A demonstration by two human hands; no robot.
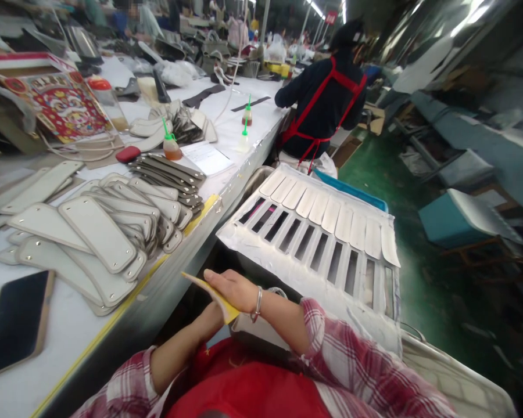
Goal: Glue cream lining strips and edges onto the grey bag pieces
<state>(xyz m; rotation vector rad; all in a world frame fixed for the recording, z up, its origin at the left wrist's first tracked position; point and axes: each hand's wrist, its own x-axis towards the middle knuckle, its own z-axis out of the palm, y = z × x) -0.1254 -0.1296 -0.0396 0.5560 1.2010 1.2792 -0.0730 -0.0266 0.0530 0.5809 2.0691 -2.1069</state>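
In front of my lap, both hands are at a curved, flat yellow strip [229,310] with a paler edge. My right hand [235,288], a silver bangle at its wrist, is closed on the strip from the right, with the thumb along its upper side. From below left, my left hand [212,320] meets the same strip; its fingers are mostly hidden behind it. Left of my hands, many pale grey strap pieces with metal-edged holes [98,232] lie heaped on the table. A white slotted rack [283,255] holds a row of white tongue-shaped pieces [326,210] to the right.
A phone [15,322] lies at the near left of the white table [74,337]. Small green-tipped bottles [172,148] and a patterned red box [65,107] stand farther back. A person in a red-strapped apron [320,104] sits ahead. A teal bin [466,220] is at right.
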